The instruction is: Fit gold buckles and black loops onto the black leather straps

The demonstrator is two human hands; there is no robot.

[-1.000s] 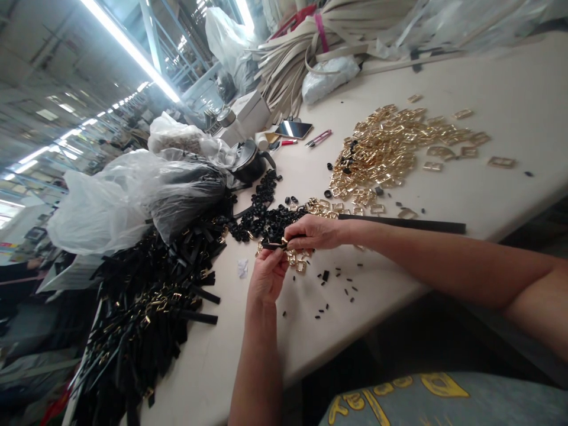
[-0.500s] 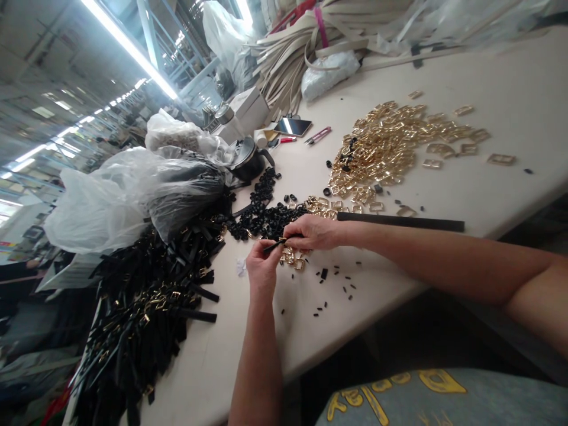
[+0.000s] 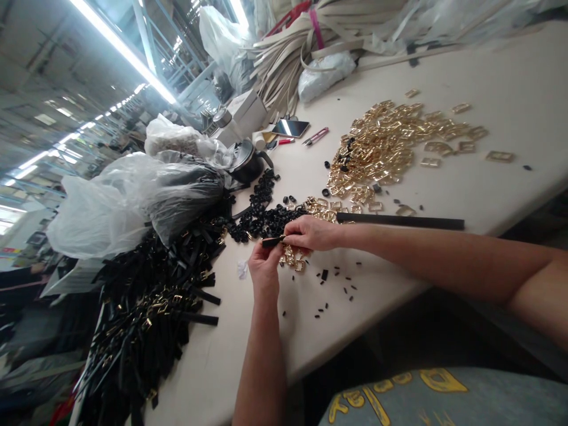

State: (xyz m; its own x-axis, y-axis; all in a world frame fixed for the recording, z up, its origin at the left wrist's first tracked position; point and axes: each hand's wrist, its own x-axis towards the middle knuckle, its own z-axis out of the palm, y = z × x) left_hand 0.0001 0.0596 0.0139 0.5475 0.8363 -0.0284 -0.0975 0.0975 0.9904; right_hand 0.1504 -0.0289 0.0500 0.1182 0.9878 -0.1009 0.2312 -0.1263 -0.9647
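Both forearms bare. Left hand (image 3: 265, 261) at the end of a forearm rising from 6 o'clock, thumb and fingers pinched. Right hand (image 3: 312, 232) reaches in from 4 o'clock, fingertips pinched toward 9 o'clock, close beside the left fingertips.

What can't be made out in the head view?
All head view:
Short, flat black strap: right end hidden by right hand, lower edge by left hand.
Large whitish plastic bag: contents obscured by hazy plastic.
Flat, dark glossy device: screen obscured by glare.
Black strap pile: cut off by bottom edge.
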